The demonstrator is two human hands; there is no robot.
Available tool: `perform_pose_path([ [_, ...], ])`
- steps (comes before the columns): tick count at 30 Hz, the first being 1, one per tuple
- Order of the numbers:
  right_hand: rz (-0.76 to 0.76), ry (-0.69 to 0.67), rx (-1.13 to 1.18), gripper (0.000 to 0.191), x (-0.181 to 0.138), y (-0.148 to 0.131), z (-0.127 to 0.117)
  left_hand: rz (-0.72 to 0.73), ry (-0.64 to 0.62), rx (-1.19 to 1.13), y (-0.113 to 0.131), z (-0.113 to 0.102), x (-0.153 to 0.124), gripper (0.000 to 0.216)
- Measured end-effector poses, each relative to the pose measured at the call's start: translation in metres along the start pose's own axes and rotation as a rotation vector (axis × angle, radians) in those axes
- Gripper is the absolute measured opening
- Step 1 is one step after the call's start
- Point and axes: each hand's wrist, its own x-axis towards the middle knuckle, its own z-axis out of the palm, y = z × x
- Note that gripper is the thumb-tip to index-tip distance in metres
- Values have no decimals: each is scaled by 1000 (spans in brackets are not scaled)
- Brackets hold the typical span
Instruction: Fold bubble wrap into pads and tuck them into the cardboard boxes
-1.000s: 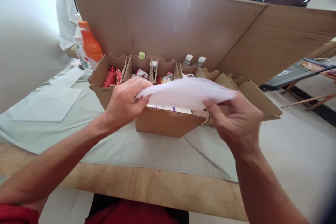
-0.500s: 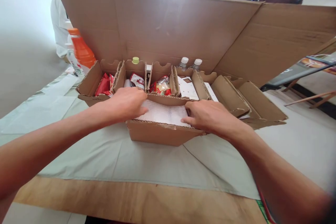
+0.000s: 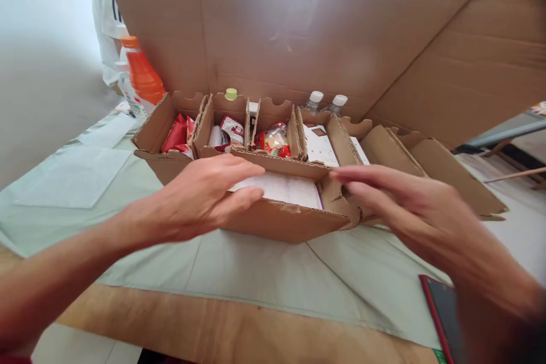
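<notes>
A small open cardboard box [image 3: 281,222] stands at the front of a row of similar boxes, with a whitish, bubble-wrap-like packet [image 3: 294,190] lying inside it. My left hand [image 3: 209,193] is at the box's left side, thumb and fingers apart and holding nothing; whether it touches the rim I cannot tell. Beyond the right end of the box is my right hand [image 3: 405,207], its fingers stretched out and parted from the thumb, with nothing in them.
Behind are boxes with red snack packets [image 3: 177,133], another packet [image 3: 275,139] and a white perforated piece [image 3: 319,145]. A tall cardboard panel [image 3: 281,40] rises at the back. An orange bottle [image 3: 143,74] stands left, thin white sheets [image 3: 77,176] nearby, a phone [image 3: 441,307] front right.
Both hands have let go of the box and the packet and opened. The right has drawn back to the right. The view has shifted, showing more of the phone.
</notes>
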Motion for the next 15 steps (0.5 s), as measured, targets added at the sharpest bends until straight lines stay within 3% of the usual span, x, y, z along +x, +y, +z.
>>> perform_pose_path([
  [2, 179, 256, -77, 37, -40, 9, -5, -63, 315, -34, -4, 8, -39, 31],
  [4, 289, 311, -38, 34, -73, 23, 8, -249, 470, -69, -14, 28, -71, 37],
  [6, 346, 262, 51, 53, -89, 36, 37, -392, 421, -120, -27, 55, -87, 56],
  [8, 317, 205, 153, 69, -86, 41, 72, -442, 329, -196, -40, 82, -84, 79],
  [11, 255, 214, 261, 65, -69, 34, 114, -416, 304, -310, -50, 110, -62, 89],
  [13, 276, 269, 292, 62, -68, 25, 127, -395, 335, -343, -46, 120, -53, 86],
  [15, 310, 323, 281, 59, -86, 15, 130, -378, 358, -362, -35, 125, -63, 84],
])
